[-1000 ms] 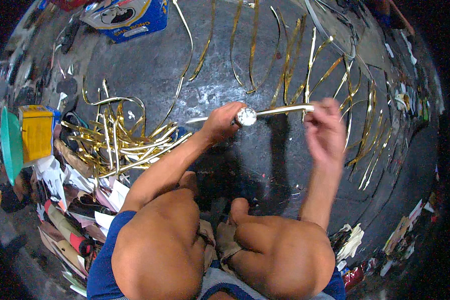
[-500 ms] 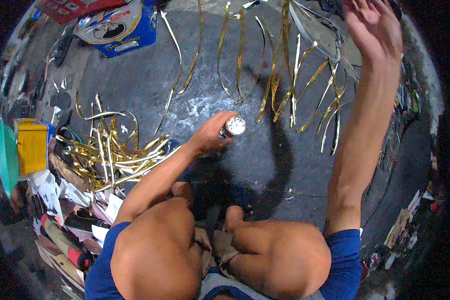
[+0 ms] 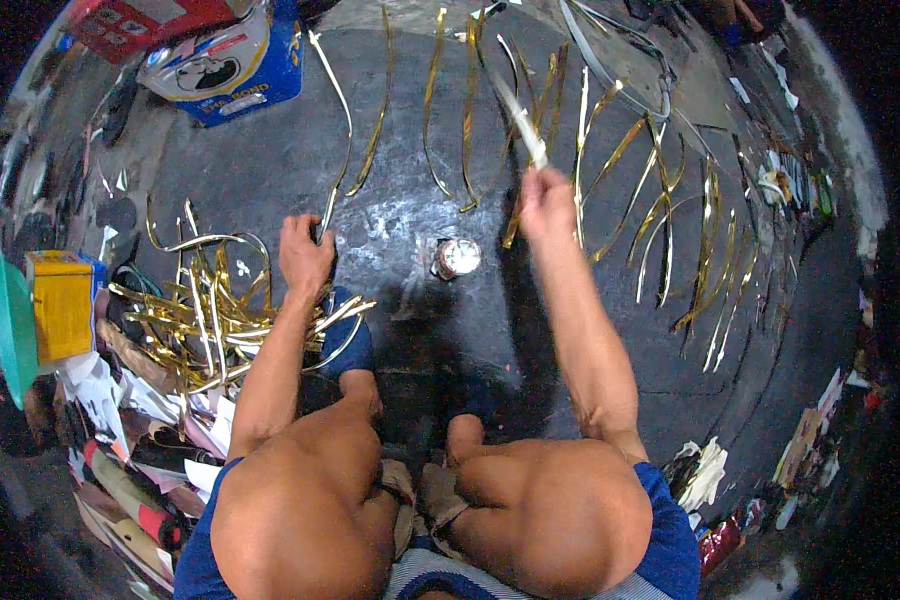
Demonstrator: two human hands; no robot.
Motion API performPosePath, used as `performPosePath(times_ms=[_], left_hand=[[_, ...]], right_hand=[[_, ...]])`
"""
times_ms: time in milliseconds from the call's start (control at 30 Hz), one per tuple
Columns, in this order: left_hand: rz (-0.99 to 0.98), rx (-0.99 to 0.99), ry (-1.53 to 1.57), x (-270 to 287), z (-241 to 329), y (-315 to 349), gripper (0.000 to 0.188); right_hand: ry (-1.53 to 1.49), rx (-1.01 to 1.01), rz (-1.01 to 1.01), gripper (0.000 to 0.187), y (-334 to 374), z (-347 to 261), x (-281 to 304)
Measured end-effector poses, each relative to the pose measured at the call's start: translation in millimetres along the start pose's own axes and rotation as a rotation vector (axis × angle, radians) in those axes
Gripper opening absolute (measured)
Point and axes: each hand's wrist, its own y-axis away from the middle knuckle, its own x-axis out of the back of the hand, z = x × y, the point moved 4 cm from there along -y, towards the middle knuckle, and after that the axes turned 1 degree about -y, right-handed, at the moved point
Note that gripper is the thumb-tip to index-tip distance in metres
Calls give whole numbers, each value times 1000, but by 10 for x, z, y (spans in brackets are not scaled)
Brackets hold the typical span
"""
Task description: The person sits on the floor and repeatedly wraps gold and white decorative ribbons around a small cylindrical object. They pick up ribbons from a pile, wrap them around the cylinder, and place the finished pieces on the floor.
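Note:
My left hand (image 3: 306, 258) is down at the floor, its bent fingers closed on the lower end of a long, shiny gold strip (image 3: 346, 110). My right hand (image 3: 548, 205) grips a slim, pale, elongated thing (image 3: 526, 132) that points away from me; motion blurs it, so its kind is unclear. Between the hands stands a small round container (image 3: 458, 257) with a pale, shiny top, touched by neither hand. Further gold strips (image 3: 429, 120) lie spread out beyond it and off to the right. A tangled heap of gold strips (image 3: 210, 320) lies beside my left forearm.
A blue and white container (image 3: 255, 70) is at the far left, beside a red box (image 3: 135, 25). Nearer at left are a yellow tin (image 3: 65, 305), a green disc-like thing (image 3: 12, 330) and paper scraps (image 3: 95, 400). Grey cords (image 3: 660, 85) lie at the far right.
My left hand has let go of the small container and moved left onto a gold strip. My right hand has come in from the far right, now with a pale slim thing; more strips show at right.

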Motion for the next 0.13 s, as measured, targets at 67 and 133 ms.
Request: performPosePath(times_ms=[67,133], left_hand=[[-29,13,-40,70,-286,15,16],[-200,82,121,-17,-198,-65,21]], right_hand=[[181,-168,202,9,447,628,300],[549,-204,172,14,406,630,674]])
